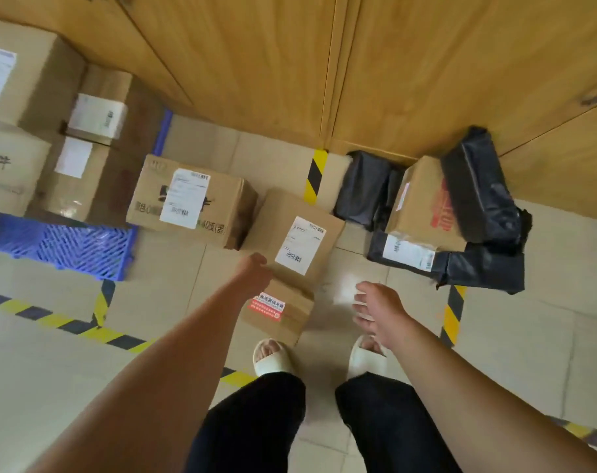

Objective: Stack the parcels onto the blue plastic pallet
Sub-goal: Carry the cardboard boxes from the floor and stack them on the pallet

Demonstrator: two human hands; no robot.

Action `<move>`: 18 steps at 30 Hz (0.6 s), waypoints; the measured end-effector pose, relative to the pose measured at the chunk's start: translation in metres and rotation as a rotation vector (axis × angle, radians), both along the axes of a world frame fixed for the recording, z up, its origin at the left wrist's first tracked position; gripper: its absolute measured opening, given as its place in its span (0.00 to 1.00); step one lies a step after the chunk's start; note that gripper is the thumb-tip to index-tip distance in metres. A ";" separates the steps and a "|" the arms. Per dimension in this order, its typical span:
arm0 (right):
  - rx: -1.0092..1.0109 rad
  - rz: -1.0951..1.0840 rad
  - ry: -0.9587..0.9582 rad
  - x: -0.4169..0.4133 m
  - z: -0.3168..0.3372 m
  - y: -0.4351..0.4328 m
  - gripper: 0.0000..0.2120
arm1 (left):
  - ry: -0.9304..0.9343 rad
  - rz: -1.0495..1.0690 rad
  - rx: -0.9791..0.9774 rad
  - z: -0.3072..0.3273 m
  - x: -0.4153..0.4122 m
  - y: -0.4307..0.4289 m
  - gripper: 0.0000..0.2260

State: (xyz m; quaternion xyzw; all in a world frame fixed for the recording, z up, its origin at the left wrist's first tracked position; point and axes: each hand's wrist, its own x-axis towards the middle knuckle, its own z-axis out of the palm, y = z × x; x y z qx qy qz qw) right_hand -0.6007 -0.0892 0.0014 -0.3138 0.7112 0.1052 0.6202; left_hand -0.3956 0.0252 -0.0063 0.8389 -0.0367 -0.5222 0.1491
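A tall cardboard parcel (292, 264) with a white label on top and a red sticker on its side stands on the floor in front of my feet. My left hand (256, 273) is at the parcel's left top edge; its fingers are hidden, so any grip is unclear. My right hand (379, 307) hovers to the parcel's right, fingers spread, holding nothing. The blue plastic pallet (75, 245) lies at the left and carries several stacked cardboard boxes (82, 165). A second labelled parcel (191, 201) sits on the floor between pallet and tall parcel.
At the right lie black plastic-wrapped parcels (481, 189) and a cardboard box with red print (423, 206) against wooden cabinet doors (290, 63). Yellow-black tape (455, 312) marks floor zones. My feet in white slippers (273, 360) stand just behind the tall parcel.
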 end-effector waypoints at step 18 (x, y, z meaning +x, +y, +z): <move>0.036 -0.281 -0.162 0.116 -0.274 0.007 0.29 | -0.234 -0.001 0.018 -0.243 0.076 -0.041 0.40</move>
